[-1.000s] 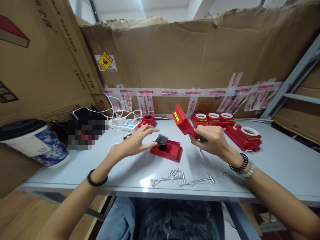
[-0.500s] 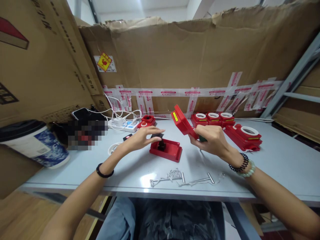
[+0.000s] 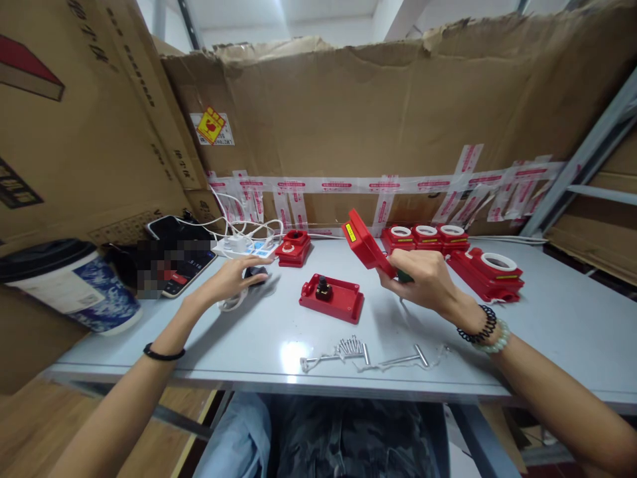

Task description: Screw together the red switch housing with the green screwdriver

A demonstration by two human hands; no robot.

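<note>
My left hand (image 3: 233, 277) is over the left part of the table, its thumb and fingers closed around a small dark part (image 3: 257, 276). Just below that hand a white ring (image 3: 231, 302) lies partly covered. My right hand (image 3: 423, 279) grips a red housing (image 3: 365, 240) with a yellow label, tilted above the table. Something dark green shows between its fingers; I cannot make out what it is. Between my hands a shallow red base (image 3: 343, 304) rests on the table, with a black switch-like block (image 3: 324, 288) standing inside it.
Several screws (image 3: 350, 345) and metal T-shaped pieces (image 3: 418, 358) lie near the front edge. More red housings with white rings (image 3: 497, 263) stand at right and behind. A power strip (image 3: 249, 248), a phone (image 3: 192, 269) and a large cup (image 3: 102, 292) are at left.
My left hand has moved left, away from the red base, carrying the dark part; the black block in the base is uncovered. My right hand with the red housing has hardly moved.
</note>
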